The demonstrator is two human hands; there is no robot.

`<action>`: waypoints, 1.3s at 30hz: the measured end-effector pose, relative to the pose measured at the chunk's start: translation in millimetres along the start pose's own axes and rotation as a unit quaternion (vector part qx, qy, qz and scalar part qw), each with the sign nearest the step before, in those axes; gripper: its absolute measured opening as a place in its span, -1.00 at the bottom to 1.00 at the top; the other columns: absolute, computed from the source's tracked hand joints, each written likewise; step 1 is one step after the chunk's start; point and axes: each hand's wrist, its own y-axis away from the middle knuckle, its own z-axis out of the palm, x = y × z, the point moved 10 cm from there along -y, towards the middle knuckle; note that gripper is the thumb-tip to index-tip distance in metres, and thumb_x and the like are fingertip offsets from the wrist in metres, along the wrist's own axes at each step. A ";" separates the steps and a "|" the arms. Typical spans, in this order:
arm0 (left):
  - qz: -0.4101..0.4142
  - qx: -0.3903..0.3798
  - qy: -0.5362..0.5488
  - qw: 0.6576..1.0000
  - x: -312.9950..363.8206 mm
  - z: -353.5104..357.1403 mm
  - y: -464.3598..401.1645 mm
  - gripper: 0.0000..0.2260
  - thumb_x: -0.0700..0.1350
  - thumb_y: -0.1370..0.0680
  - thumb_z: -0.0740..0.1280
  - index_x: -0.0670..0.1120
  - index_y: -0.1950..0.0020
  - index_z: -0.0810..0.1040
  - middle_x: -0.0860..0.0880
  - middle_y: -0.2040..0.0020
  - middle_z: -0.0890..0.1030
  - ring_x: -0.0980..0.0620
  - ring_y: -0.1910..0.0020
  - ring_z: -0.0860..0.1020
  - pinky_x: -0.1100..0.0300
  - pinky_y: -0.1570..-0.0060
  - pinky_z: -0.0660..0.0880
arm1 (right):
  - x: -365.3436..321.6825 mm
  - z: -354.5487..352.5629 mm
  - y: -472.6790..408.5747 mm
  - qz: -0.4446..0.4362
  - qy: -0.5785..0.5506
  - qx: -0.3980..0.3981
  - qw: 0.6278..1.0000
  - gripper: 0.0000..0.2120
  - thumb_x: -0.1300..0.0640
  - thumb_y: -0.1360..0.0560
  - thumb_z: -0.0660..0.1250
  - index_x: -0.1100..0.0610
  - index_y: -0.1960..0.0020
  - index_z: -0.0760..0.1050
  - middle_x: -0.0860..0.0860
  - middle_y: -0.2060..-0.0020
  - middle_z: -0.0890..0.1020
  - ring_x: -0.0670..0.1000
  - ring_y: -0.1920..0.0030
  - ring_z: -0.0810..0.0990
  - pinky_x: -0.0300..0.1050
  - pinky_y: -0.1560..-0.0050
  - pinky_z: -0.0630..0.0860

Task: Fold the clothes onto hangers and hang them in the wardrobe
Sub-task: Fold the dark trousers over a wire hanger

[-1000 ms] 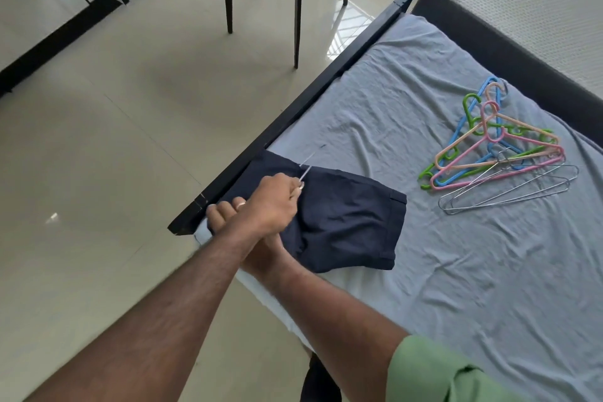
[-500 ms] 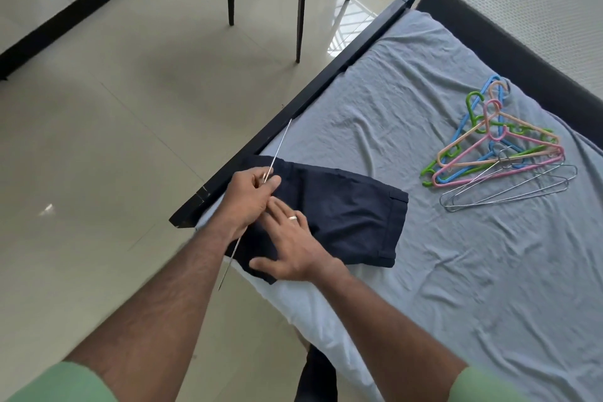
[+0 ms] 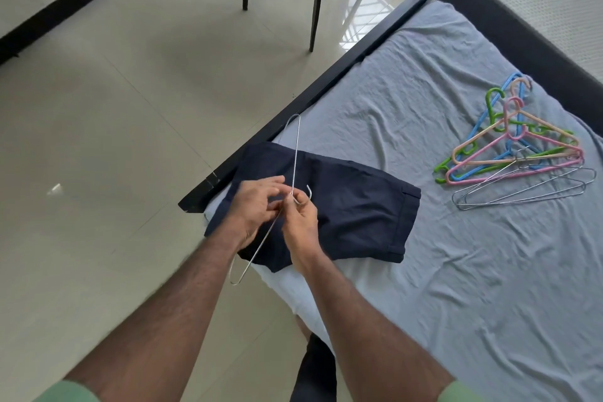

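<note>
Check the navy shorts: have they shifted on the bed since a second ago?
No. The navy shorts lie at the same corner of the black bed frame, equally far from the hanger pile.

Grey-sheeted bed (image 3: 408, 271) carries folded navy shorts (image 3: 359, 215) and spare hangers (image 3: 518, 153).

The wire hanger (image 3: 295, 153), seen half a second ago as a thin edge-on line in the left hand (image 3: 253, 209), now shows its hook and both arms above the shorts (image 3: 342, 215). The right hand (image 3: 301, 222), then flat on the shorts, is now raised and pinches the hanger at the hook. The left hand is now beside it, fingers blurred.
</note>
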 end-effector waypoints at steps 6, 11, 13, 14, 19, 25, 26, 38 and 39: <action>-0.030 0.271 -0.352 0.896 -23.8 -103.0 -12.4 -0.29 0.10 -0.38 0.58 -0.07 -0.42 0.35 -0.10 -0.38 0.40 -0.17 -0.32 0.43 -0.18 -0.32 0.39 | -5.2 -14.7 -1.6 0.028 -0.011 0.003 1.000 -0.87 0.14 -0.68 0.24 0.12 0.01 0.51 0.05 0.24 0.71 0.03 0.25 0.69 -0.11 0.30 0.56; -0.115 0.147 -0.124 0.975 -83.1 -99.5 -33.1 -0.62 0.02 -0.48 0.54 -0.16 -0.12 0.51 -0.10 -0.08 0.66 -0.13 -0.03 0.65 -0.09 -0.10 0.62 | -8.5 -26.8 -6.7 0.036 0.008 0.001 0.999 -0.87 0.17 -0.68 0.25 0.14 0.02 0.52 0.07 0.25 0.69 0.08 0.27 0.71 -0.07 0.31 0.59; -0.048 0.152 -0.127 0.979 -69.5 -97.8 -33.7 -0.86 -0.09 -0.58 0.44 -0.16 0.02 0.59 -0.09 0.08 0.68 -0.12 0.04 0.66 0.04 0.01 0.61 | -7.0 -34.3 -8.9 0.038 0.028 0.017 0.999 -0.85 0.17 -0.68 0.25 0.11 0.05 0.51 0.06 0.27 0.68 0.08 0.29 0.72 0.01 0.27 0.62; -0.006 0.163 -0.122 0.979 -56.5 -99.6 -30.8 -0.91 -0.13 -0.61 0.39 -0.13 0.05 0.59 -0.04 0.13 0.66 -0.10 0.07 0.64 0.09 0.04 0.57 | -6.0 -37.5 -9.4 0.037 0.040 0.024 0.998 -0.84 0.17 -0.68 0.24 0.11 0.07 0.51 0.05 0.28 0.68 0.07 0.30 0.72 0.05 0.25 0.63; 0.108 0.204 -0.108 0.967 -1.6 -133.5 -29.5 -0.89 -0.10 -0.60 0.39 -0.09 0.11 0.56 -0.07 0.12 0.62 -0.05 0.16 0.55 0.02 0.06 0.52 | -12.1 -58.7 -15.8 0.015 0.109 0.070 0.991 -0.84 0.15 -0.66 0.24 0.08 0.08 0.50 0.02 0.32 0.65 0.09 0.35 0.71 0.12 0.20 0.66; 0.064 0.203 -0.178 0.961 7.4 -171.6 -38.6 -0.88 -0.11 -0.62 0.37 -0.17 0.02 0.57 -0.14 0.05 0.63 -0.11 0.08 0.57 -0.08 -0.01 0.54 | -21.0 -122.9 -15.2 0.014 0.078 0.122 0.989 -0.84 0.16 -0.68 0.25 0.15 0.07 0.49 0.08 0.26 0.66 0.12 0.27 0.74 -0.02 0.31 0.62; 0.043 0.199 -0.202 0.958 0.0 -176.3 -39.8 -0.86 -0.13 -0.61 0.37 -0.21 -0.01 0.56 -0.17 0.03 0.63 -0.14 0.07 0.57 -0.07 0.00 0.53 | -22.2 -122.9 -12.9 0.009 0.074 0.103 0.992 -0.84 0.16 -0.68 0.25 0.17 0.05 0.50 0.08 0.26 0.65 0.12 0.27 0.74 -0.02 0.30 0.63; 0.087 0.127 -0.069 0.986 18.6 -133.9 -10.9 -0.81 -0.29 -0.65 0.24 -0.03 0.05 0.52 0.00 0.05 0.61 -0.01 0.04 0.56 0.08 0.00 0.51 | -19.8 -29.0 -14.7 -0.006 0.228 -0.033 0.973 -0.80 0.13 -0.66 0.20 0.09 0.12 0.48 0.03 0.30 0.66 0.10 0.35 0.72 0.11 0.20 0.64; 0.094 0.095 -0.035 0.990 26.0 -123.7 -5.7 -0.80 -0.30 -0.66 0.23 -0.03 0.03 0.54 0.00 0.02 0.63 0.02 0.04 0.58 0.09 -0.03 0.52 | -24.3 -25.6 -13.9 -0.010 0.220 -0.030 0.975 -0.80 0.13 -0.67 0.19 0.09 0.11 0.48 0.03 0.29 0.66 0.10 0.36 0.72 0.10 0.21 0.63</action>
